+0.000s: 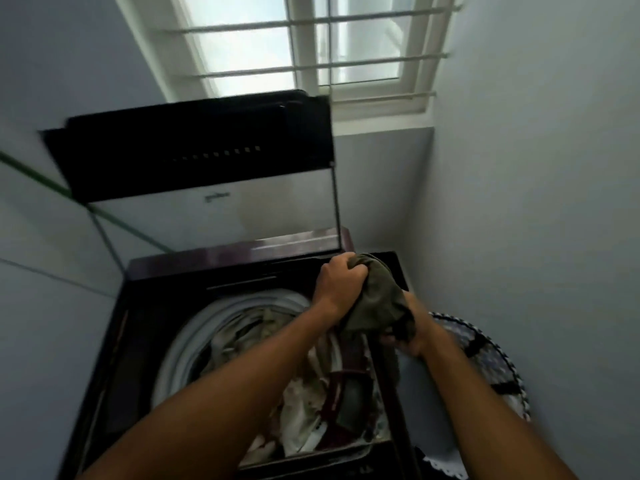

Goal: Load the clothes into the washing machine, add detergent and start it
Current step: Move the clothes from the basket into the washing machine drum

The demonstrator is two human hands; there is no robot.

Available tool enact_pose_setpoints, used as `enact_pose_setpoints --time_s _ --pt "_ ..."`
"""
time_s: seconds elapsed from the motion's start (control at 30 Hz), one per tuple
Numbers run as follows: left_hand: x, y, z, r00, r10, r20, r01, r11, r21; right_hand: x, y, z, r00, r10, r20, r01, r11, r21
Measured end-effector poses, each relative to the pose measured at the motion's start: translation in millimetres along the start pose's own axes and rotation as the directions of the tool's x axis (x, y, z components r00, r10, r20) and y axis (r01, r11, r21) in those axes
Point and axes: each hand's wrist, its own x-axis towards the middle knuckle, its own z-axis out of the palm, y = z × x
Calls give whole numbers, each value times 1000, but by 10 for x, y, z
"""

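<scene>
An olive garment (377, 299) hangs bunched between both hands above the washer's (145, 306) right rim. The left hand (337, 284) grips its top in a fist; the right hand (410, 336) clutches its lower end. Clothes (277, 358) fill the drum beneath the raised lid (194, 150). A basket (491, 355) sits just right.

Both forearms are bare to the frame's edge, and the left hand (337, 284) and right hand (412, 337) carry no rings.
</scene>
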Motion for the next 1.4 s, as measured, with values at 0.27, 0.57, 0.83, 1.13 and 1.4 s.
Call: enact_pose_setpoints --time_s 0.27,0.57,0.83,1.13,1.4 --pt "-315 -455 -1220 987 20 -157 -11 998 60 -243 89 1231 971 153 184 -147 988 -42" --pt "-802 -1110 -1833 869 -40 -493 146 973 179 -33 720 2062 929 279 244 -236 953 -192" --pt "-863 -1598 -1746 952 -161 -260 269 847 458 194 1103 2019 980 -185 71 121 277 -953" --pt "-773 -1821 -1449 966 -249 -70 254 858 447 221 959 1570 969 -245 -6 14 79 -997" --pt "-784 -2428 -1295 910 -385 152 251 806 536 425 1353 1793 991 54 125 125 -3 -992"
